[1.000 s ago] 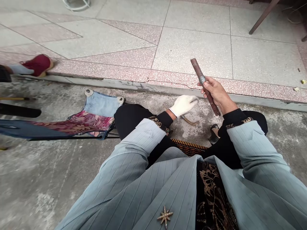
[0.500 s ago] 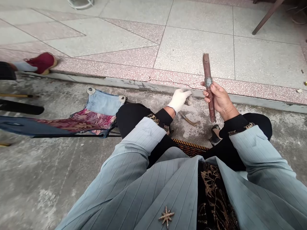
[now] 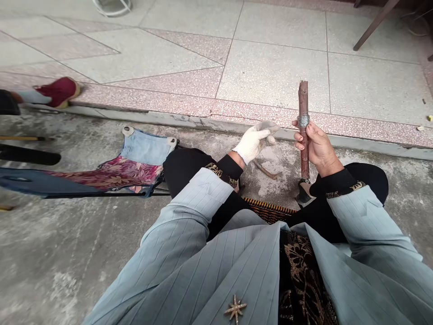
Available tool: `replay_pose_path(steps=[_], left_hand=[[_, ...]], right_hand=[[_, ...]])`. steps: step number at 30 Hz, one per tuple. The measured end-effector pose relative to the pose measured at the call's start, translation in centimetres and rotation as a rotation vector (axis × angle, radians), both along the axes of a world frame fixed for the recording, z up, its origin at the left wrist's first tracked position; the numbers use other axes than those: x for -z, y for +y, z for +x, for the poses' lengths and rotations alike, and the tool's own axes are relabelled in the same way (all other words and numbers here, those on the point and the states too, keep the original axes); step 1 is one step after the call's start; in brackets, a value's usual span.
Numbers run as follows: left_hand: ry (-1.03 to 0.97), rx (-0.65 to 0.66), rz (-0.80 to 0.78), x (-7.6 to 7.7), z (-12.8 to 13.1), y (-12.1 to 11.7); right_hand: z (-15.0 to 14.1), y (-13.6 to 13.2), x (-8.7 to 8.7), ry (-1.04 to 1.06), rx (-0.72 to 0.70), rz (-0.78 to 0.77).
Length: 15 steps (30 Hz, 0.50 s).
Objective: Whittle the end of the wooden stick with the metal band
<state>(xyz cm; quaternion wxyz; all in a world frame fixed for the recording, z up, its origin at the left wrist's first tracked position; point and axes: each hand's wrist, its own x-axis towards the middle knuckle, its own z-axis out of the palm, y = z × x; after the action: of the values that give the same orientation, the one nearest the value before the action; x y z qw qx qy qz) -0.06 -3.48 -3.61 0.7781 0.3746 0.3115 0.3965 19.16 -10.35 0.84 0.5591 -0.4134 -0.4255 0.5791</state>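
Note:
My right hand (image 3: 320, 146), bare, is closed around a brown wooden stick (image 3: 303, 99) held upright. Grey metal wire (image 3: 303, 120) is wound in a tight band about the stick's middle, just above my thumb. To the left of the stick, and apart from it, is my left hand (image 3: 254, 141) in a white glove. Its upper fingers stretch toward the stick, slightly blurred, while the lower ones are bent. I see no object between them. Below this hand, a small curved brown piece (image 3: 267, 170) lies on the concrete.
A raised tiled floor (image 3: 277, 67) begins beyond a low step edge. At left stands a folding chair (image 3: 135, 174) with denim and floral cloth. Another person's red shoe (image 3: 62, 91) rests on the step. Woven seat edging (image 3: 269, 210) shows between my knees. A wooden leg (image 3: 375, 25) stands at upper right.
My right hand has shifted slightly right and brought the stick more upright. The upper fingers of my left hand have straightened from a bent, pinched shape.

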Motion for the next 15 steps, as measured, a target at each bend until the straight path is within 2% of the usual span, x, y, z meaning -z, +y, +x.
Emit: replay_pose_path(steps=[5,10,15], left_hand=[[0.128,0.021,0.085,-0.2,0.2,-0.4],[0.119,0.083,0.164,-0.3,0.2,-0.5],[0.267,0.054,0.207,-0.7,0.3,-0.6]], right_hand=[[0.3,-0.6,-0.3,-0.051,-0.003,0.014],[0.8,-0.3,-0.9,-0.098,0.009,0.061],[0.7,-0.1,-1.1,-0.089,-0.012,0.07]])
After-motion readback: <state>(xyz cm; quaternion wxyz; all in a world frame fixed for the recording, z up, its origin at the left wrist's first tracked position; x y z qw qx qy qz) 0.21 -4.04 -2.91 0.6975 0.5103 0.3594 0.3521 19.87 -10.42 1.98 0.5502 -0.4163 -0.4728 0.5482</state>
